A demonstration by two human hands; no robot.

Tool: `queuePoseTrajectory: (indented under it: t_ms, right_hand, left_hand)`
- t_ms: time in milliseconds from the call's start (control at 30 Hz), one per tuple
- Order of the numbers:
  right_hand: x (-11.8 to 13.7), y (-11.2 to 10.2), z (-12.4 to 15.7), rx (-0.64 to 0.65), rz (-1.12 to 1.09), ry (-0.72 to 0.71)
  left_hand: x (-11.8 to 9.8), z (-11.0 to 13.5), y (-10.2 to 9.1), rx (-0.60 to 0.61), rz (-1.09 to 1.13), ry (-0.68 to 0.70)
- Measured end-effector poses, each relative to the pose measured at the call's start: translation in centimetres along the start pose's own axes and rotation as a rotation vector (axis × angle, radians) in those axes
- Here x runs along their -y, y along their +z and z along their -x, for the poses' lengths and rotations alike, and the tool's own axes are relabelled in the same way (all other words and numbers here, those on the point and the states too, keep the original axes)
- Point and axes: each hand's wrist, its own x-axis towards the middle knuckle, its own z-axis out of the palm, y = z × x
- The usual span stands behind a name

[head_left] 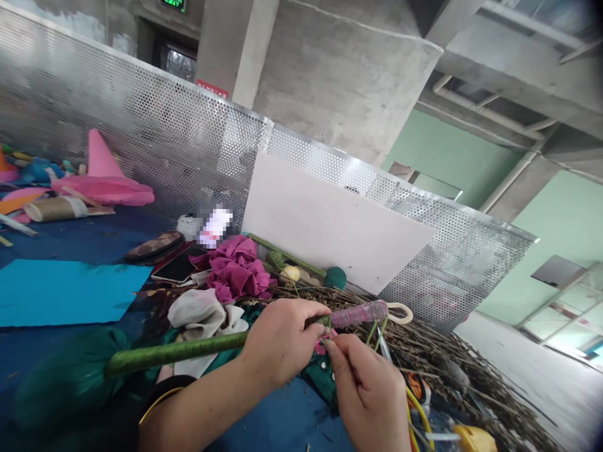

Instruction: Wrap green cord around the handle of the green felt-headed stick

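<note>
My left hand is closed around a long stick wrapped in green tape, which runs left to a dark green bulb end. Past my fist the stick continues as a pink-wound section ending in a pale loop. My right hand pinches something small and pink just below that section, beside thin green wires.
A heap of dry twigs lies right of my hands. Magenta cloth, white cloth, a phone, a blue sheet and a pink cone sit on the blue table. A perforated metal screen with a white board stands behind.
</note>
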Motion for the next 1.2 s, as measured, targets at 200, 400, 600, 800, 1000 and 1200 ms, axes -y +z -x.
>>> queuePoseTrajectory:
  t_ms: [200, 400, 600, 800, 1000, 1200]
  right_hand:
    - [0.0, -0.6, -0.1, -0.035, -0.034, 0.072]
    - [0.1, -0.6, -0.1, -0.005, -0.108, 0.137]
    - [0.2, -0.3, 0.0, -0.020, -0.130, 0.174]
    - [-0.3, 1.2, 0.4, -0.073, -0.251, 0.222]
    - [-1.2, 2.8, 0.3, -0.065, -0.507, 0.316]
    - [-2.0, 4.3, 0.5, -0.105, -0.814, 0.470]
  left_hand:
    - [0.1, 0.0, 0.0, 0.005, 0.008, -0.003]
    - [0.2, -0.1, -0.2, 0.005, 0.012, -0.018]
    - [-0.1, -0.2, -0.9, 0.024, 0.026, -0.046]
    - [-0.4, -0.5, -1.9, 0.075, 0.119, -0.081]
    - [-0.6, -0.4, -2.7, 0.160, 0.250, -0.101]
    - [-0.8, -0.2, -2.1, 0.131, 0.225, -0.139]
